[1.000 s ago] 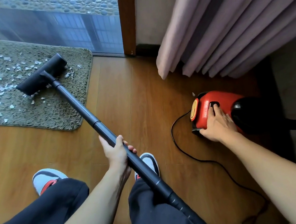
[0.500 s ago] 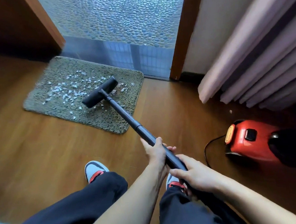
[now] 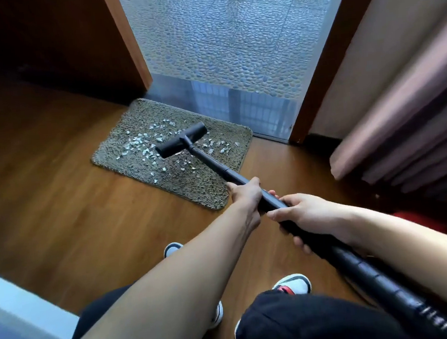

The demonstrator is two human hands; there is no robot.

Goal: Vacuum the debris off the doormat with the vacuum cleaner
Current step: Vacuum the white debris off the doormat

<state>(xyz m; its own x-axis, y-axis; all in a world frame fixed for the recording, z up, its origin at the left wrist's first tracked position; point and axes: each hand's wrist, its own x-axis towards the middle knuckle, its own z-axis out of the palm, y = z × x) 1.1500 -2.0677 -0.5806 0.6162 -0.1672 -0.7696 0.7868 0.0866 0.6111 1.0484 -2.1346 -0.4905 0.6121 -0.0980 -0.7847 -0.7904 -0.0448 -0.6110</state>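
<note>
A grey-green doormat [image 3: 191, 183] lies on the wooden floor before a doorway. White debris scraps [image 3: 138, 144] are scattered over its middle. The black floor nozzle [image 3: 181, 140] of the vacuum rests on the mat among the scraps. Its black tube [image 3: 213, 164] runs back toward me. My left hand [image 3: 247, 197] grips the tube in front. My right hand [image 3: 306, 216] holds the tube just behind it, where the ribbed hose [image 3: 377, 274] begins. The red vacuum body is only a blurred red patch [image 3: 413, 219] behind my right arm.
A wooden door [image 3: 74, 47] stands open at the left, and the door frame post [image 3: 315, 84] rises at the right. Pink curtains [image 3: 409, 129] hang at the far right. A pebbled floor [image 3: 231, 37] lies past the threshold. My shoes [image 3: 293, 284] stand on the wood floor.
My right hand left the red vacuum body and took hold of the tube behind my left hand. The view lifted and swung left; the vacuum body slid out of view.
</note>
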